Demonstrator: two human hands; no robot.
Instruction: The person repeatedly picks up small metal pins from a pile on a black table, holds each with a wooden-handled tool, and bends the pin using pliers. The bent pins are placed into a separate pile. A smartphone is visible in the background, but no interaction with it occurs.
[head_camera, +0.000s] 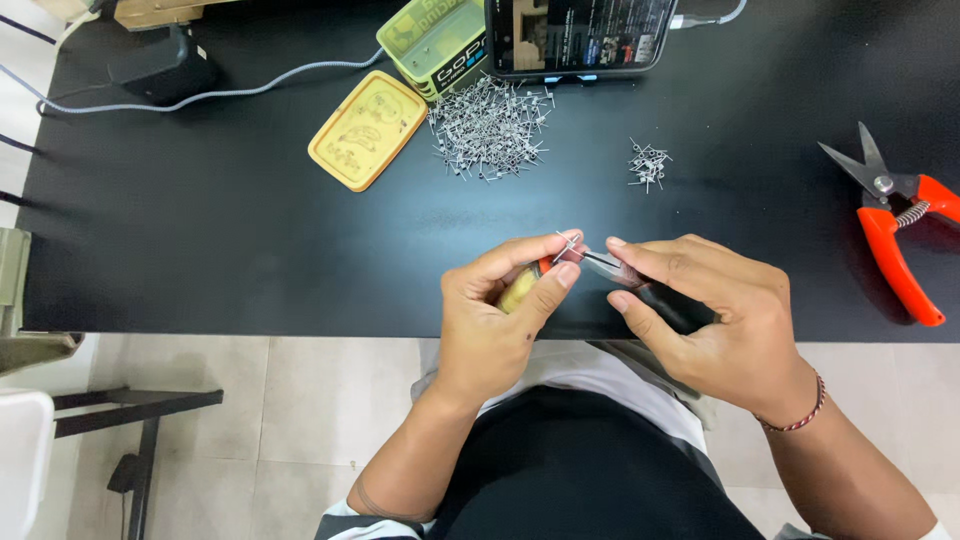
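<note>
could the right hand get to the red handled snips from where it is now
Probably yes: the snips lie in the open on the black table to the right, nothing between. But the right hand holds a tool, so not free.

Both hands (600, 300) raised together, fingertips seemingly pinched, forearms angled inward, wrists bent
</note>
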